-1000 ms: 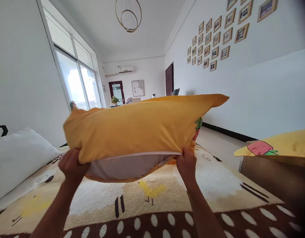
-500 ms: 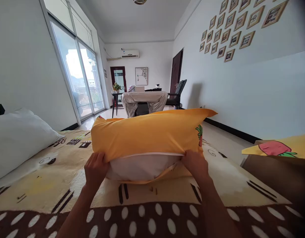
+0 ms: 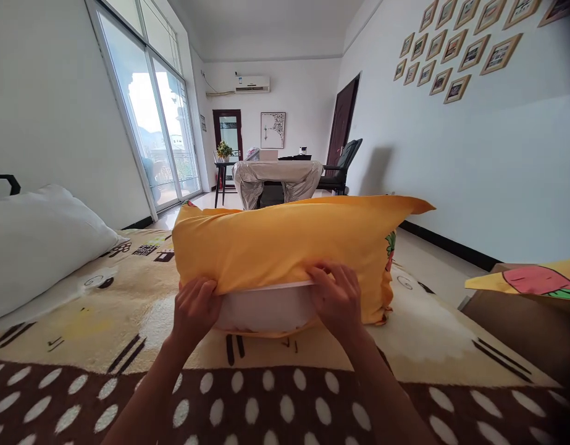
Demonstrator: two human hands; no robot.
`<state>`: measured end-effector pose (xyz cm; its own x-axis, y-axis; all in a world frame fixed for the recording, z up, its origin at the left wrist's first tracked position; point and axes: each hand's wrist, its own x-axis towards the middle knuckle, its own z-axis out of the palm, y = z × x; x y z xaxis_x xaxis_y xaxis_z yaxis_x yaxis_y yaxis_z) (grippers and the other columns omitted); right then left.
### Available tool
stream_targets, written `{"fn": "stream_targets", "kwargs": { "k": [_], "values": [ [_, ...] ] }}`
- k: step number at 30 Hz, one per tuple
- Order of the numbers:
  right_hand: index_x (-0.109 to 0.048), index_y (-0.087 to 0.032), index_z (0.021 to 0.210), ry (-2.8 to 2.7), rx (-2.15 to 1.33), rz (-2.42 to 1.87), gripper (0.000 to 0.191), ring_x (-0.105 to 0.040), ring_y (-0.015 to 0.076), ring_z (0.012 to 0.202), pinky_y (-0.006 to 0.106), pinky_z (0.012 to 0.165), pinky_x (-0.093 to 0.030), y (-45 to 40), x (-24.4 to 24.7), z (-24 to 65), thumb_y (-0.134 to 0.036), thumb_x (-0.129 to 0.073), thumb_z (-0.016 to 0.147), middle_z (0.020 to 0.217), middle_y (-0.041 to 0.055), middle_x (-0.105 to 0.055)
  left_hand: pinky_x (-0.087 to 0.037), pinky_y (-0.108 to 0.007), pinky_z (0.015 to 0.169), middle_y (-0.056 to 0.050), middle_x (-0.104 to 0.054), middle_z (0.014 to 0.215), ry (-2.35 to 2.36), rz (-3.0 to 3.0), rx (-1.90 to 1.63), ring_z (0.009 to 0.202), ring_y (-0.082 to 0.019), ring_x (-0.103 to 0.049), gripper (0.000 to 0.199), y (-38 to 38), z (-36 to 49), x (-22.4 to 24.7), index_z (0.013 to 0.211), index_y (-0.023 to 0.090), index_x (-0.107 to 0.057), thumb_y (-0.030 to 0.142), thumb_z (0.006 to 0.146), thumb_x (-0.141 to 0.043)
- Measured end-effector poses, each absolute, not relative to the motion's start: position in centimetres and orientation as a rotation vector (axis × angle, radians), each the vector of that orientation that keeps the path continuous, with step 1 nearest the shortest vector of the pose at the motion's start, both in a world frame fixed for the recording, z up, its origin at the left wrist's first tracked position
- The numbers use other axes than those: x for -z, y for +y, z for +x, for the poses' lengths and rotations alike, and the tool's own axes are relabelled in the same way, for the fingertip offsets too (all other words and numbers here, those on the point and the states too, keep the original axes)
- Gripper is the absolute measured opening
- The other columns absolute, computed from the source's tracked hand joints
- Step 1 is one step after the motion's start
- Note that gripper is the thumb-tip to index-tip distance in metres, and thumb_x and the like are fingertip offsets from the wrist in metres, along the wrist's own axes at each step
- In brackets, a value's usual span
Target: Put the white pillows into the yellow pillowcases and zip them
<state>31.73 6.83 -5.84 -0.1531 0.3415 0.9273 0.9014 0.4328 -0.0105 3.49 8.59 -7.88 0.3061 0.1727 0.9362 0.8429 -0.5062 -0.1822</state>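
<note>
The orange pillowcase [image 3: 275, 247] sat straight ahead of you at twelve o'clock on the patterned blanket [image 3: 428, 337], its open rim [image 3: 270, 287] facing six, with a pale filling [image 3: 266, 309] showing inside. Your left hand [image 3: 196, 306] gripped the rim at eight o'clock; your right hand [image 3: 336, 296] pinched it at four. Even tension from both probably served best, the fabric held clear of the filling.

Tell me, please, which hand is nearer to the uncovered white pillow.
Left: the left hand is right of the white pillow, apart from it; the right hand is farther right along the orange pillowcase.
</note>
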Motion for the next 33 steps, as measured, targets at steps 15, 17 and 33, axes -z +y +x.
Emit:
{"fn": "stream_targets", "kwargs": {
  "k": [15, 17, 33],
  "values": [
    [-0.051, -0.019, 0.076, -1.984, -0.256, -0.833, 0.014, -0.051, 0.0122, 0.066, 0.023, 0.059, -0.039, 3.0, 3.5, 31.4, -0.023, -0.046, 0.088, 0.07, 0.0004, -0.056, -0.046, -0.036, 0.076, -0.01, -0.062, 0.086, -0.763, -1.815, 1.26, 0.082, -0.021, -0.055, 0.024, 6.5, 6.9, 8.5, 0.094, 0.016, -0.055, 0.001, 0.076, -0.054],
    [-0.046, -0.019, 0.072, -2.016, -0.279, -0.866, 0.018, -0.046, 0.0113, 0.061, 0.022, 0.056, -0.035, 2.4, 3.1, 31.1, -0.025, -0.043, 0.089, 0.066, -0.0011, -0.05, -0.045, -0.037, 0.076, -0.009, -0.062, 0.084, -0.78, -1.771, 1.25, 0.08, -0.022, -0.054, 0.023, 6.4, 7.0, 8.5, 0.093, 0.017, -0.055, 0.002, 0.075, -0.056],
    [-0.052, -0.021, 0.085, -2.186, 0.717, -1.23, 0.023, -0.053, 0.0174, 0.063, 0.027, 0.059, -0.025, 3.6, 4.6, 28.7, -0.027, -0.07, 0.072, 0.066, 0.0014, -0.06, -0.048, -0.027, 0.078, -0.006, -0.066, 0.09, -1.081, -1.982, 1.346, 0.086, -0.018, -0.062, 0.039, 7.1, 4.9, 7.5, 0.092, 0.017, -0.058, -0.003, 0.066, -0.037]
  ]
}}
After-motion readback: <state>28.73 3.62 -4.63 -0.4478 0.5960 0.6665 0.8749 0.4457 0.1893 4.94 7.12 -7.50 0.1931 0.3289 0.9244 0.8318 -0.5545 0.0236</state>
